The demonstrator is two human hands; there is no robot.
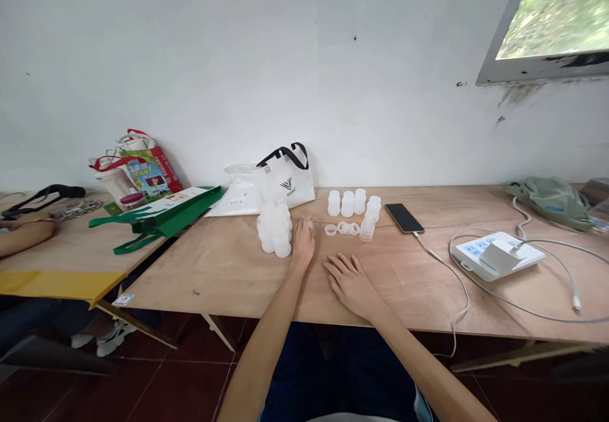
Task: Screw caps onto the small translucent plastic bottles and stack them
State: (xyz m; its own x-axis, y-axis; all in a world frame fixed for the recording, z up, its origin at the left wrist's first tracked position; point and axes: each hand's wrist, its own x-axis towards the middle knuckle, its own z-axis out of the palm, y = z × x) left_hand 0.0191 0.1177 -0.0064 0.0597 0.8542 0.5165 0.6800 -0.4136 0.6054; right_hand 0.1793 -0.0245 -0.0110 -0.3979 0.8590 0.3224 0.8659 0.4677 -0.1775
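Note:
My left hand [303,239] reaches forward over the table, its fingers curled beside a cluster of white translucent plastic bottles [275,230]. Something small and clear shows at its fingertips; its kind cannot be made out. My right hand [351,280] lies flat on the wood, fingers spread and holding nothing. Beyond it several clear plastic rings [349,228] lie in a row. A clear, ribbed plastic piece [367,228] stands at the right end of that row. Farther back are several white translucent bottles [347,203], upright and apart from the cluster.
A phone [404,217] with a cable lies right of the bottles. Farther right are a white power strip [495,254] and a green cloth bag [552,201]. A white tote bag [288,181] leans on the wall; a green bag [166,216] bridges the left tables. Another person's arm [26,235] rests far left.

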